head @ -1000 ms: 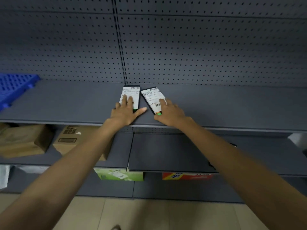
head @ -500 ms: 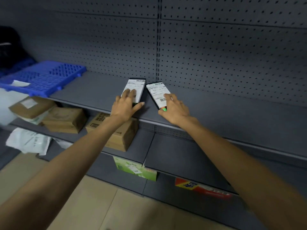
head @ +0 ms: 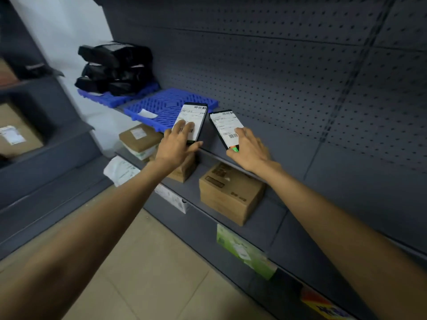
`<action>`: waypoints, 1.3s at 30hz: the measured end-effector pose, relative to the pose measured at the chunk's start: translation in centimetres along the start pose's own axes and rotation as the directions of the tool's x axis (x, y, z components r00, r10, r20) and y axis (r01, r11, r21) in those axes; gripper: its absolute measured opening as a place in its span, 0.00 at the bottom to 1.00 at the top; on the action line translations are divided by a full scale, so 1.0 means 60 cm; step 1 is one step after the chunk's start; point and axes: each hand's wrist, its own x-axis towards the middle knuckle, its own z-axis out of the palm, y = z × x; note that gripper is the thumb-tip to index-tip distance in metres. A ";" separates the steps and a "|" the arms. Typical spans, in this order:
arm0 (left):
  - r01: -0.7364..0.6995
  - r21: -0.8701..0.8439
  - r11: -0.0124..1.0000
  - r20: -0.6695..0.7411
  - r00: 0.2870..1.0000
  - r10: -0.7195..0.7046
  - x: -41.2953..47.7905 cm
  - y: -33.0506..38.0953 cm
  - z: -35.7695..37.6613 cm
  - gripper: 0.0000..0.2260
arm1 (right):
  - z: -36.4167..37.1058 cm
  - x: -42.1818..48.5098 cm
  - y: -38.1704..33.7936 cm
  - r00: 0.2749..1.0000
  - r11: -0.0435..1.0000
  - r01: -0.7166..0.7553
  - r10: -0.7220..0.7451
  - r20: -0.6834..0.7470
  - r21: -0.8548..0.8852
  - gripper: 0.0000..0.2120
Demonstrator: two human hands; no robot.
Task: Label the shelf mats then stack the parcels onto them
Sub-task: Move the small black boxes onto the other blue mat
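Black left parcel and right parcel sit under flat fingers, thumbs splayed, of left hand and right hand; best slid level onto mat, labels up.

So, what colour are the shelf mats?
The shelf mats are bright blue, clearest in the head view.

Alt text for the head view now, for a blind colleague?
Two hands reach to a grey shelf: the left hand rests on the left parcel, the right hand on the right parcel, both small, black, white-labelled. Further left lie two blue mats, the near mat bearing a white slip, the far mat stacked with black bags.
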 end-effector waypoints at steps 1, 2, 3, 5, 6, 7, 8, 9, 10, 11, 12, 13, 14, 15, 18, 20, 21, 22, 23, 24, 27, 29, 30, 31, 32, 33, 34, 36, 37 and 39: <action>0.018 -0.002 1.000 -0.005 1.000 -0.018 0.008 -0.030 -0.009 0.30 | 0.010 0.019 -0.025 1.000 1.000 0.014 -0.014 0.000 0.001 0.34; 0.033 -0.006 0.999 -0.010 0.999 -0.033 0.017 -0.059 -0.017 0.31 | 0.020 0.039 -0.049 1.000 1.000 0.027 -0.027 -0.001 0.005 0.34; 0.043 -0.005 0.999 -0.016 0.999 -0.043 0.027 -0.088 -0.026 0.31 | 0.030 0.059 -0.074 0.999 0.999 0.042 -0.042 -0.002 0.011 0.34; 0.055 0.009 0.998 -0.028 0.998 -0.055 0.044 -0.148 -0.041 0.31 | 0.052 0.098 -0.125 0.998 0.997 0.069 -0.069 0.003 0.019 0.35; 0.064 0.009 0.998 -0.034 0.997 -0.064 0.051 -0.175 -0.047 0.31 | 0.063 0.118 -0.149 0.996 0.996 0.083 -0.083 0.007 0.017 0.35; 0.074 0.003 0.997 -0.041 0.996 -0.074 0.059 -0.202 -0.053 0.31 | 0.075 0.137 -0.171 0.995 0.995 0.098 -0.098 0.007 0.012 0.35; 0.080 -0.001 0.997 -0.051 0.996 -0.080 0.066 -0.228 -0.059 0.30 | 0.085 0.156 -0.190 0.994 0.994 0.111 -0.111 0.004 0.009 0.35; 0.081 0.001 0.997 -0.062 0.995 -0.081 0.075 -0.251 -0.064 0.29 | 0.095 0.174 -0.208 0.993 0.993 0.117 -0.117 0.000 0.009 0.35; 0.082 0.007 0.997 -0.070 0.994 -0.081 0.083 -0.273 -0.071 0.29 | 0.103 0.191 -0.223 0.993 0.993 0.120 -0.120 -0.004 0.012 0.35; 0.086 0.010 0.996 -0.071 0.994 -0.085 0.092 -0.292 -0.076 0.28 | 0.111 0.207 -0.237 0.993 0.993 0.121 -0.121 -0.006 0.014 0.35; 0.093 0.011 0.996 -0.069 0.993 -0.092 0.101 -0.309 -0.080 0.29 | 0.119 0.222 -0.247 0.992 0.992 0.123 -0.123 -0.006 0.012 0.35; 0.098 0.013 0.995 -0.066 0.993 -0.097 0.112 -0.323 -0.083 0.29 | 0.126 0.237 -0.256 0.992 0.992 0.123 -0.123 -0.006 0.007 0.35; 0.099 0.018 0.995 -0.063 0.993 -0.097 0.123 -0.334 -0.084 0.29 | 0.132 0.251 -0.262 0.993 0.993 0.120 -0.120 -0.006 0.002 0.35; 0.095 0.022 0.995 -0.060 0.994 -0.093 0.136 -0.342 -0.083 0.29 | 0.137 0.266 -0.266 0.994 0.994 0.113 -0.113 -0.005 -0.003 0.35; 0.074 0.019 0.997 -0.060 0.996 -0.073 0.178 -0.361 -0.070 0.28 | 0.151 0.313 -0.268 0.996 0.996 0.089 -0.089 0.001 -0.017 0.34; 0.071 0.009 0.997 -0.059 0.996 -0.071 0.215 -0.373 -0.059 0.28 | 0.160 0.349 -0.265 0.997 0.997 0.076 -0.076 0.007 -0.032 0.35; 0.068 0.008 0.998 -0.057 0.996 -0.067 0.231 -0.378 -0.053 0.28 | 0.162 0.364 -0.261 0.997 0.997 0.073 -0.073 0.008 -0.036 0.35; 0.059 0.012 0.998 -0.053 0.997 -0.058 0.247 -0.381 -0.048 0.28 | 0.165 0.379 -0.258 0.997 0.997 0.072 -0.072 0.008 -0.041 0.35; 0.049 0.013 0.999 -0.049 0.998 -0.048 0.268 -0.387 -0.041 0.28 | 0.168 0.400 -0.254 0.998 0.997 0.067 -0.067 0.006 -0.046 0.35; 0.038 0.012 0.999 -0.047 0.998 -0.038 0.291 -0.392 -0.035 0.28 | 0.172 0.422 -0.250 0.998 0.997 0.059 -0.059 0.003 -0.049 0.35; 0.023 -0.004 1.000 -0.033 0.999 -0.024 0.361 -0.403 -0.016 0.28 | 0.177 0.490 -0.238 0.999 0.998 0.035 -0.036 -0.001 -0.051 0.34; 0.003 0.002 1.000 -0.011 1.000 -0.003 0.405 -0.408 -0.002 0.27 | 0.178 0.530 -0.227 1.000 0.999 0.009 -0.009 0.004 -0.052 0.34; -0.011 0.009 1.000 -0.003 1.000 0.011 0.423 -0.412 0.006 0.27 | 0.180 0.545 -0.220 1.000 0.998 -0.003 0.003 0.007 -0.058 0.34; -0.024 0.011 1.000 0.002 1.000 0.024 0.438 -0.416 0.014 0.27 | 0.184 0.559 -0.213 1.000 0.998 -0.010 0.010 0.005 -0.066 0.34; -0.032 0.009 0.999 0.011 0.999 0.032 0.450 -0.421 0.023 0.27 | 0.188 0.568 -0.207 1.000 0.997 -0.017 0.018 0.003 -0.078 0.35; -0.038 0.005 0.999 0.026 0.999 0.038 0.458 -0.426 0.031 0.27 | 0.191 0.574 -0.202 1.000 0.996 -0.030 0.030 0.003 -0.088 0.35; -0.047 0.006 0.999 0.043 0.998 0.047 0.466 -0.431 0.038 0.27 | 0.194 0.578 -0.197 0.999 0.994 -0.045 0.046 0.010 -0.098 0.35; -0.070 0.022 0.997 0.075 0.995 0.068 0.477 -0.443 0.051 0.28 | 0.202 0.580 -0.191 0.997 0.991 -0.075 0.078 0.028 -0.110 0.34; -0.081 0.020 0.996 0.086 0.993 0.079 0.483 -0.448 0.056 0.28 | 0.207 0.579 -0.189 0.996 0.991 -0.088 0.091 0.026 -0.105 0.34; -0.099 -0.010 0.995 0.100 0.990 0.100 0.495 -0.455 0.060 0.28 | 0.212 0.575 -0.190 0.994 0.989 -0.110 0.111 0.006 -0.099 0.34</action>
